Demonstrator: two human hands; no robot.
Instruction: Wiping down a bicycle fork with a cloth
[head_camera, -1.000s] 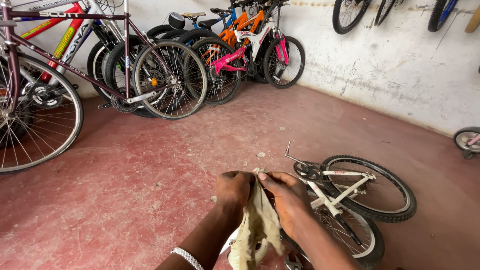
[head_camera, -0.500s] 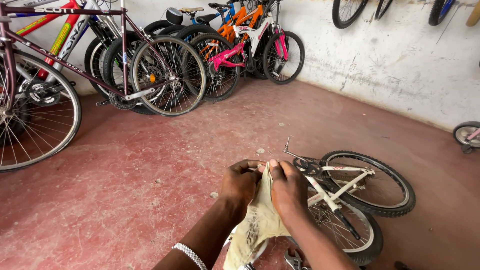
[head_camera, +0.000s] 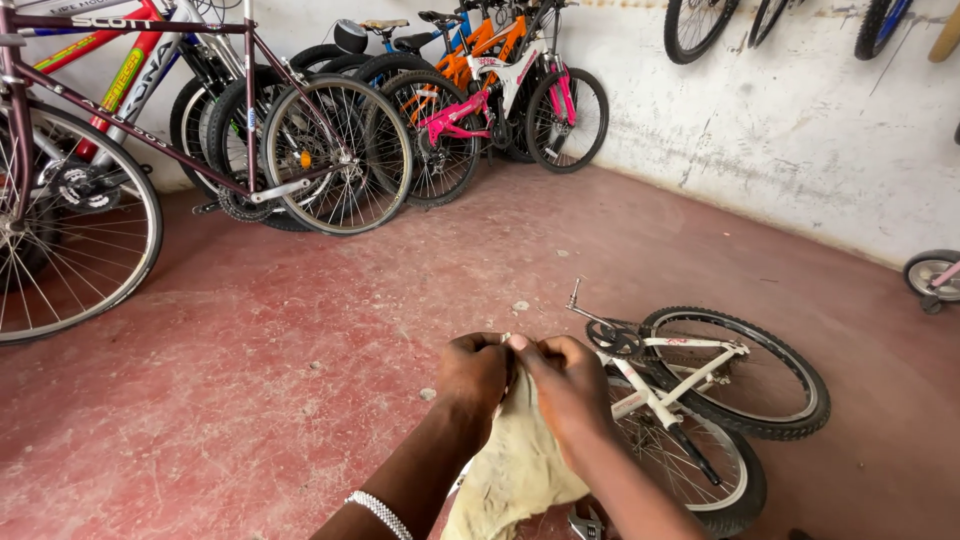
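Cream, limp cloth hangs at six o'clock in the head view, its top edge pinched between the left hand and right hand, pressed close together with fingertips meeting. At three o'clock a small white bicycle lies flat on the rough red floor. Upright bicycles lean at eleven o'clock along the scuffed white wall.

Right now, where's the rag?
Head view, bottom centre: the pale rag hangs pinched between left hand and right hand, just left of the small white bicycle lying on the floor.
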